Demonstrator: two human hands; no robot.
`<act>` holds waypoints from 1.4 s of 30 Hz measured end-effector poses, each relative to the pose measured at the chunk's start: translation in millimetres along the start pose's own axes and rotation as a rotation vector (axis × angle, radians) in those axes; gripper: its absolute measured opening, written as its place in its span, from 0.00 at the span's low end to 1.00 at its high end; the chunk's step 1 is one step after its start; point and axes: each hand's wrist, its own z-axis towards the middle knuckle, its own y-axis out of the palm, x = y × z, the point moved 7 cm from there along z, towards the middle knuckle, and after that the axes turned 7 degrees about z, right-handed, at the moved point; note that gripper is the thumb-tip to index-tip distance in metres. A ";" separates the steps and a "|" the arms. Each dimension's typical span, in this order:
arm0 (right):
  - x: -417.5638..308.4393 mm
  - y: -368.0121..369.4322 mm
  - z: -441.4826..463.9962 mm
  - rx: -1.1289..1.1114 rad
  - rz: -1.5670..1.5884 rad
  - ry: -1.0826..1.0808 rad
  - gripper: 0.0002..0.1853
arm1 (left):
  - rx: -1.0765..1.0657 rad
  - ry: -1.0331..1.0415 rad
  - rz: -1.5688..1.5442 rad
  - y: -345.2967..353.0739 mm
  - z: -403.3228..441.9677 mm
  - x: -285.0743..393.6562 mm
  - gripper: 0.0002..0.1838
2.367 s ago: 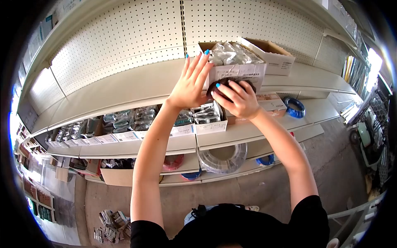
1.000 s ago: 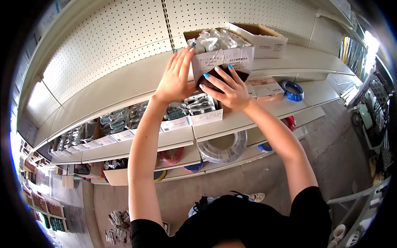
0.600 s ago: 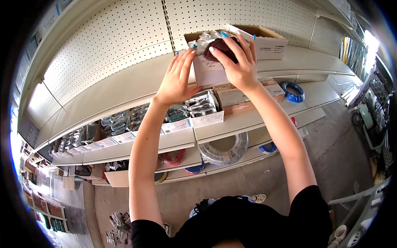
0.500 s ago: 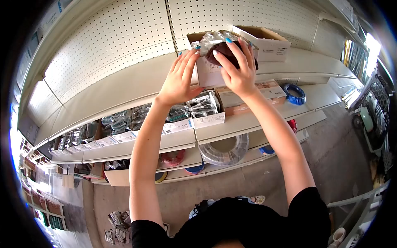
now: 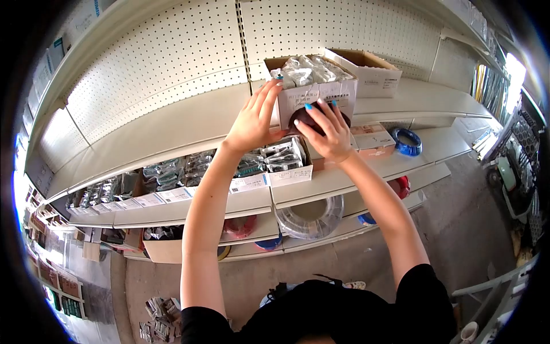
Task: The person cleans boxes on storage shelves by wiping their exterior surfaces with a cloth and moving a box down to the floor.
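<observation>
A white carton (image 5: 321, 92) filled with clear plastic packets (image 5: 312, 70) stands on the upper shelf. My left hand (image 5: 255, 117) lies with outstretched fingers against the carton's left side, its fingertips near the top corner. Against the carton's front face, low down, my right hand (image 5: 326, 133) presses a dark brown cloth (image 5: 302, 118), its fingers spread over it. The cloth is partly hidden by that hand.
An open white box (image 5: 375, 80) stands behind, to the right. On the shelf below are a row of boxes with bagged parts (image 5: 249, 182), a brown carton (image 5: 371, 140) and a blue coil (image 5: 407, 142). A clear coil (image 5: 309, 221) sits lower. Packets (image 5: 160, 315) lie on the floor.
My right hand and the cloth have come down from the carton's top edge to the lower front face. My left hand has stayed at the left side; the whole view has shifted slightly.
</observation>
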 end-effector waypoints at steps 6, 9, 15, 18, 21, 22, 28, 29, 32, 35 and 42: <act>50.7 -14.1 40.6 0.186 -0.002 0.236 0.24 | -0.023 0.002 -0.012 -1.8 2.5 2.4 0.55; 59.8 -14.3 43.1 0.273 0.052 0.303 0.26 | -0.054 -0.022 -0.054 -0.2 0.7 1.3 0.57; 27.7 -4.0 5.7 0.236 0.027 0.281 0.24 | -0.017 0.021 0.010 -2.4 2.1 4.0 0.53; 12.5 1.4 -20.0 0.159 0.081 0.240 0.22 | -0.047 -0.008 -0.013 -4.3 3.7 5.6 0.53; 10.9 2.4 -27.9 0.101 0.085 0.205 0.22 | -0.050 -0.047 -0.065 -1.4 2.0 3.2 0.55; 12.8 1.5 -25.7 0.102 0.085 0.197 0.22 | -0.056 -0.053 -0.073 -1.5 1.7 3.3 0.55; 55.9 -15.7 26.1 0.225 0.019 0.295 0.24 | -0.023 -0.018 -0.088 -0.5 2.3 1.3 0.55; 65.4 -19.6 36.4 0.288 0.046 0.311 0.24 | -0.023 -0.018 -0.092 -0.5 2.0 1.7 0.55; 74.3 -23.0 47.1 0.337 0.040 0.402 0.23 | -0.038 -0.009 -0.061 -2.1 2.7 1.3 0.51; 56.7 -18.0 28.1 0.310 0.010 0.354 0.22 | -0.054 -0.023 -0.091 -0.8 3.1 2.4 0.51; 6.8 0.0 -35.3 0.123 0.079 0.280 0.21 | -0.024 0.017 -0.102 -0.5 3.7 3.5 0.54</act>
